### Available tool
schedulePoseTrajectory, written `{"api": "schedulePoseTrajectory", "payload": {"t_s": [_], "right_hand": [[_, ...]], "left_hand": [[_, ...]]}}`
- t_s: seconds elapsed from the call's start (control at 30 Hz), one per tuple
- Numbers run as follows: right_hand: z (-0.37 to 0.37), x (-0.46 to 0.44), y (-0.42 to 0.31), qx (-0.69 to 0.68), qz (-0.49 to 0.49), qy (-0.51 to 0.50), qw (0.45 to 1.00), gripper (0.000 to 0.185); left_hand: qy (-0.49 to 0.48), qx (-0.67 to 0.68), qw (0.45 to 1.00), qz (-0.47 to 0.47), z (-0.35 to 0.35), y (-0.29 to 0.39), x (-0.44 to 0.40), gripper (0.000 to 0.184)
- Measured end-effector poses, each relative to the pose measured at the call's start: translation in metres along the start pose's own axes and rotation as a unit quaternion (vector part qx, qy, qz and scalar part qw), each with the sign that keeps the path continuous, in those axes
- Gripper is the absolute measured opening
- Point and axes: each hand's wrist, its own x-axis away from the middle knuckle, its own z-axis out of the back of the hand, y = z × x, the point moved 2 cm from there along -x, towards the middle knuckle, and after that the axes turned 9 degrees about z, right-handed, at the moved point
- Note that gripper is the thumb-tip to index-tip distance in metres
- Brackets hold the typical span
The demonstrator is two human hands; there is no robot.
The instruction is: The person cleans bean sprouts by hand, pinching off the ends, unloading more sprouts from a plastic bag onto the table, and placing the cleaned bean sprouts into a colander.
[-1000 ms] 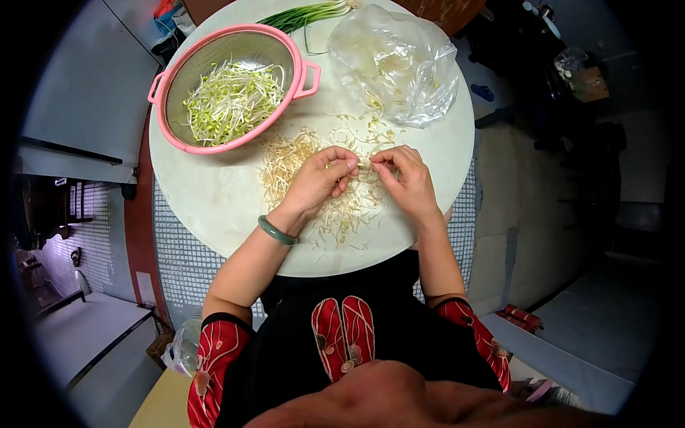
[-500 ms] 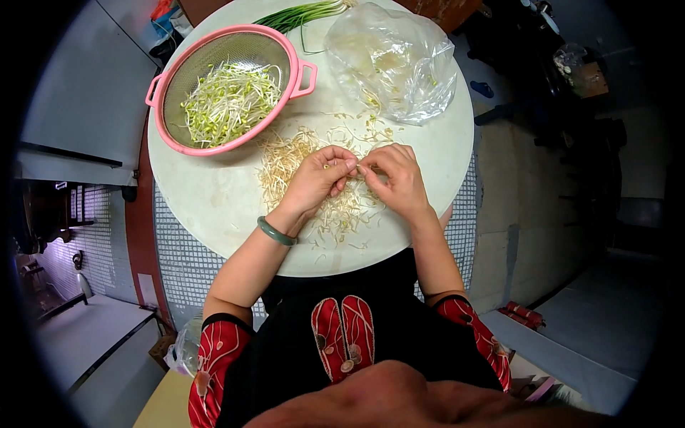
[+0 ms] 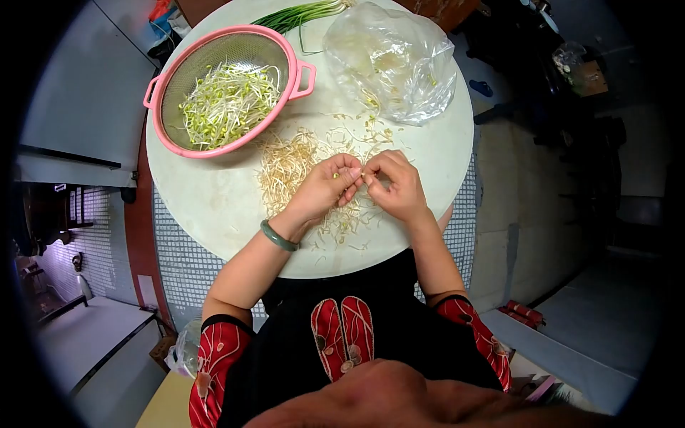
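My left hand (image 3: 327,187) is closed in a pinch on a bean sprout (image 3: 336,175), whose yellow-green head shows between the fingers. Fingertips of my right hand (image 3: 394,184) pinch close against it, apparently on the sprout's other end, a small pale bit. Both hands are over a pile of brownish root ends and trimmings (image 3: 285,167) on the round white table (image 3: 207,196). Beyond my left hand stands a pink-rimmed colander (image 3: 165,135) with a mound of bean sprouts (image 3: 230,103) in it.
A clear plastic bag (image 3: 396,68) with some sprouts inside lies at the far right of the table. Green onions (image 3: 303,14) rest along the far edge. Loose scraps (image 3: 374,132) are strewn between the bag and my hands. A dark slipper (image 3: 481,88) lies on the floor.
Both hands have shifted slightly toward me and stay pinched together at the fingertips. The yellow-green sprout head now shows more clearly in my left hand. The colander and bag stay in place.
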Motion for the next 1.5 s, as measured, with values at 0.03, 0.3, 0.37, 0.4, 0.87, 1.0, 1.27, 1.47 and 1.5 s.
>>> {"api": "schedulePoseTrajectory", "payload": {"t_s": [0.03,0.3,0.37,0.4,0.87,1.0,1.27,1.47,1.5], "right_hand": [[0.002,0.002,0.001,-0.031,-0.028,-0.016,0.999,0.006],[0.02,0.008,0.003,0.017,0.06,-0.112,0.992,0.003],[0.025,0.01,0.006,0.066,0.039,-0.074,0.994,0.003],[0.027,0.01,0.008,0.074,0.012,-0.035,0.997,0.003],[0.051,0.027,0.048,0.175,-0.1,-0.085,0.976,0.013],[0.048,0.023,0.048,0.152,-0.134,-0.122,0.972,0.009],[0.041,0.022,0.047,0.184,-0.119,-0.105,0.97,0.007],[0.042,0.017,0.04,0.101,-0.167,-0.061,0.979,0.008],[0.042,0.017,0.036,0.085,-0.181,-0.042,0.979,0.009]], "left_hand": [[-0.01,0.0,1.0,0.002,-0.001,-0.001,0.001,0.014],[-0.003,0.107,0.994,-0.01,0.006,0.013,0.003,0.011],[-0.022,0.175,0.984,-0.035,0.014,0.018,0.003,0.01],[-0.023,0.214,0.976,-0.025,0.017,0.02,0.004,0.01],[-0.032,0.235,0.971,-0.036,0.025,0.014,-0.001,0.022],[0.006,0.195,0.98,-0.03,0.019,0.019,0.003,0.02],[-0.012,0.142,0.99,0.001,0.014,0.016,0.002,0.017],[0.012,0.105,0.994,0.008,0.011,0.017,0.003,0.016],[0.017,0.087,0.996,0.011,0.009,0.019,0.003,0.016]]}}
